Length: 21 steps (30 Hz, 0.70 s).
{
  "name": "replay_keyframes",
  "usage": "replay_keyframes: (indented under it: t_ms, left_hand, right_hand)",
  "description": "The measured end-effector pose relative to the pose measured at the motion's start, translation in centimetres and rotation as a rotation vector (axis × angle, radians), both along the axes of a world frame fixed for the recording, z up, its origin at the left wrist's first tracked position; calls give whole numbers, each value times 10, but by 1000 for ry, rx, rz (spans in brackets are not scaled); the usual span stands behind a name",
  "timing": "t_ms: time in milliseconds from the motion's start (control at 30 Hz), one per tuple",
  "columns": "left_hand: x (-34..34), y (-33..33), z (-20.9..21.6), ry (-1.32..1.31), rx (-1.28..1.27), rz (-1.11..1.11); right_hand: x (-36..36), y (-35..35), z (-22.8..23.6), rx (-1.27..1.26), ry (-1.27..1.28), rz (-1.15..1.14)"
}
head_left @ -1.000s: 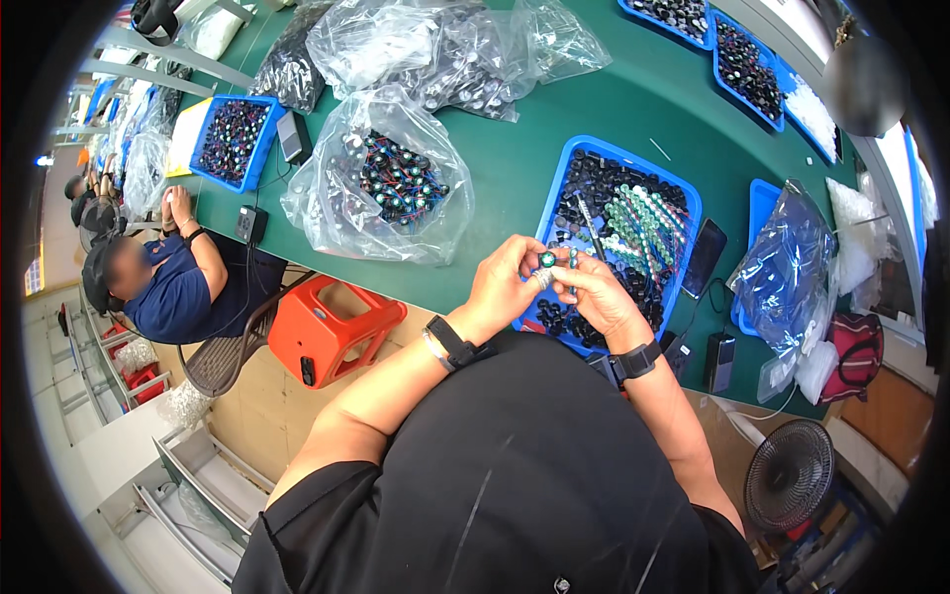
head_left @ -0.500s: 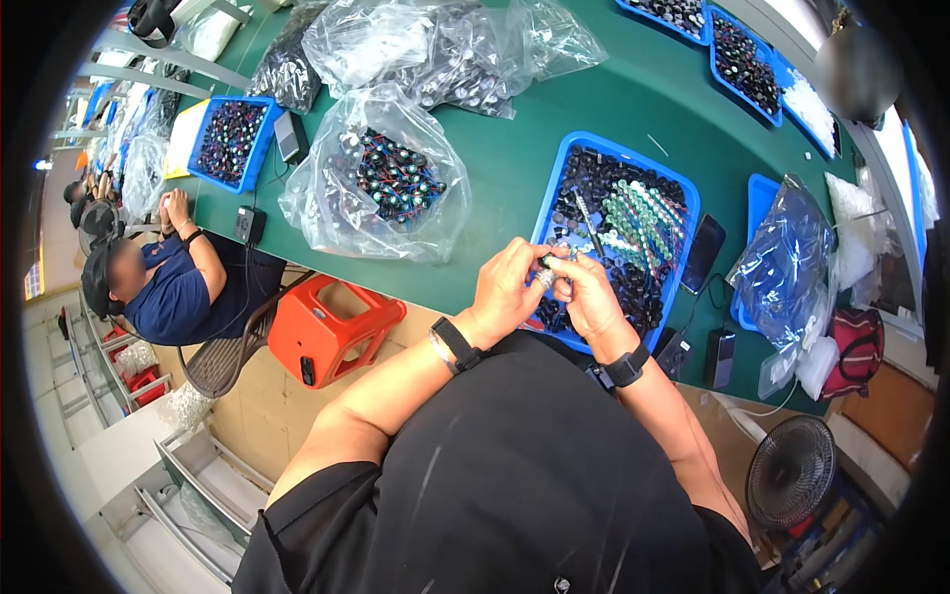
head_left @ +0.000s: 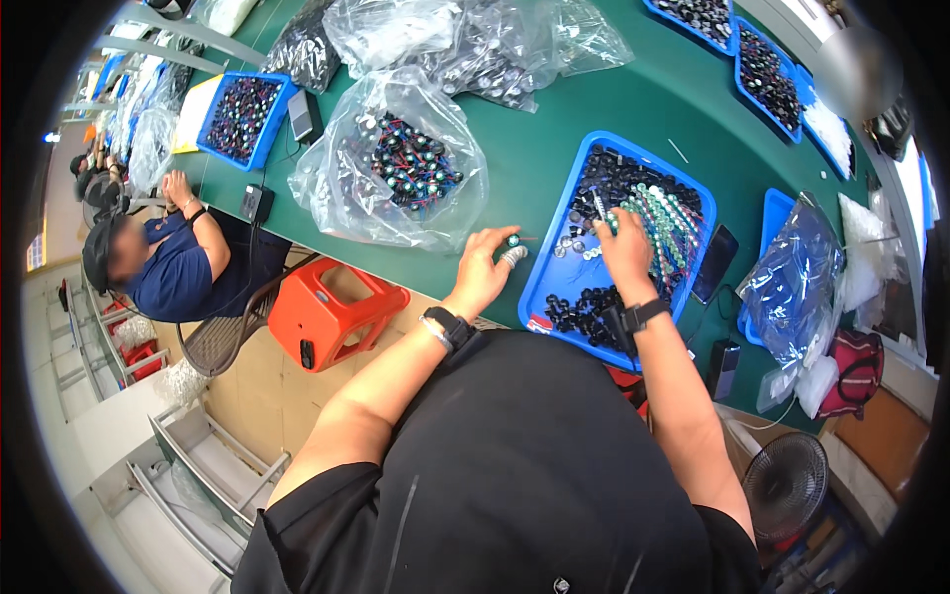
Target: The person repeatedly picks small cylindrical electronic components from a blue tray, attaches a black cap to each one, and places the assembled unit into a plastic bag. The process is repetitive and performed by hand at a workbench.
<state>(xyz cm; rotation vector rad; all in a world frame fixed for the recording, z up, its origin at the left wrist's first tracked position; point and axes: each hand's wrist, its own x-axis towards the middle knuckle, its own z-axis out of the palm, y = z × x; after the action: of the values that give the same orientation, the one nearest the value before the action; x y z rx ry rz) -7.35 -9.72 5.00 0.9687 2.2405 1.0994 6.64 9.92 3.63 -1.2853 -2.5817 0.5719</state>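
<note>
My left hand is at the left rim of the blue tray. Its thumb and fingers pinch a small dark round part with a green face, from which a thin red wire sticks out. A silvery wrap covers one fingertip. Over the tray, my right hand has its fingers closed around the lower part of a slim pen-like tool. Black caps lie loose in the tray. Beside my right fingers are rows of greenish round parts with wires.
A clear bag of wired parts lies left of the tray, with more bags behind. Right are a phone and a bagged blue tray. A seated co-worker and a red stool are at left.
My hands have parted. The left moved slightly left with the small round part; the right went forward and right into the tray, onto the pen-like tool. The whole view has shifted slightly.
</note>
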Motion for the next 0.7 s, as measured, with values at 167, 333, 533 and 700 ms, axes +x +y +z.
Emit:
replay_keyframes:
  t_ms: [167,333,533,700]
  left_hand:
    - [-6,-15,-44,337,-155,-123]
    - [-10,-12,-45,229,-140,-69]
    - [-16,-14,-53,248,-106,-70]
    - [-20,-13,-51,240,-105,-78]
  right_hand:
    - [-7,13,-12,-15,-214,142]
    - [-17,-9,39,7,-33,309]
    - [-25,-60,40,-196,-18,605]
    - [-38,-62,22,-135,-106,689]
